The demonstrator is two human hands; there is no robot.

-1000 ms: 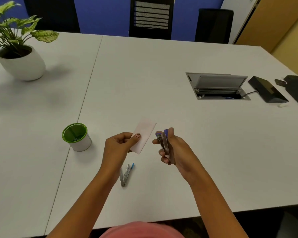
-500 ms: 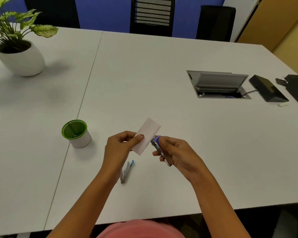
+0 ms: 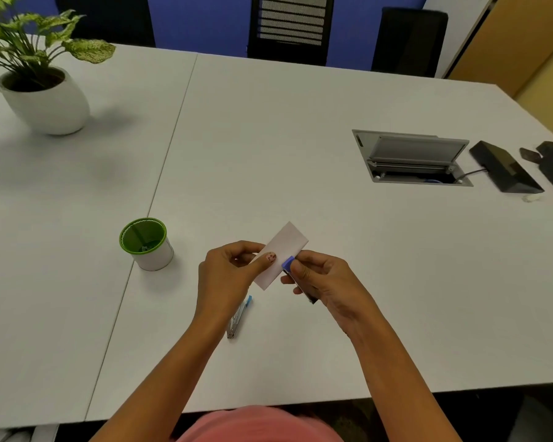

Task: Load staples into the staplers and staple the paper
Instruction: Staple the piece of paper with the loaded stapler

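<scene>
Right of the green cup [image 3: 146, 244], paper [image 3: 288, 240] meets stapler [image 3: 288, 262].
Left hand [image 3: 224, 279] pinches the paper; right hand [image 3: 329, 282] grips the stapler.

We get a single view, from a wide-angle camera worn on the head. It faces forward and steeply down across the tabletop [image 3: 300, 138], close above the left hand [image 3: 227, 275] and right hand [image 3: 326, 279], and reaches a chair [image 3: 292, 27] beyond the far edge.

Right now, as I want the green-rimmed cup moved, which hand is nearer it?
Left. The left hand, pinching the paper, is right of the cup; the right hand, gripping the blue stapler, is farther right.
</scene>
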